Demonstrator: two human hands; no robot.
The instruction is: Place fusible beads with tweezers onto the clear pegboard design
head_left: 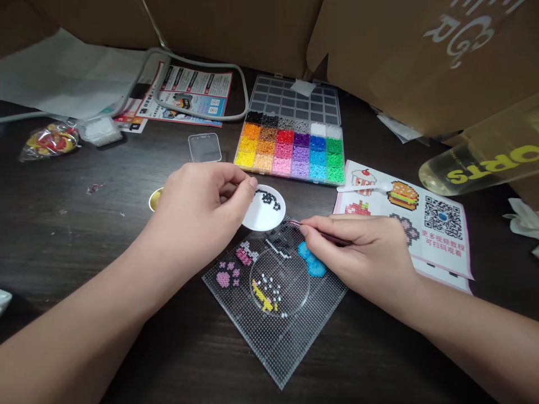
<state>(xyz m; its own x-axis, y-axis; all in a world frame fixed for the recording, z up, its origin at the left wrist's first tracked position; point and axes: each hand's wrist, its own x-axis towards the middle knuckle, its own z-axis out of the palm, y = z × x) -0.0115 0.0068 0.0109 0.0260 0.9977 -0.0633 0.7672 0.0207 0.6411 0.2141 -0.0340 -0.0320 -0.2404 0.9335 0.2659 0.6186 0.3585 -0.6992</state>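
Note:
My left hand (201,209) is closed, its thumb and fingers pinching the rim of a small white dish (264,216) that holds several black beads. My right hand (357,249) is closed in a pinch on thin tweezers (314,231), whose tip reaches toward the dish. Under both hands lies a clear square pegboard (278,331) with pink, blue, white and yellow bead patterns. A clear round pegboard (280,280) rests on top of it.
An open bead box (290,147) with coloured compartments stands behind the dish. A pattern sheet (438,224) with a white spoon lies at right, a bottle (480,160) beyond it. Cardboard boxes wall the back. Leaflets, a small clear lid (204,147) and bags lie at the back left.

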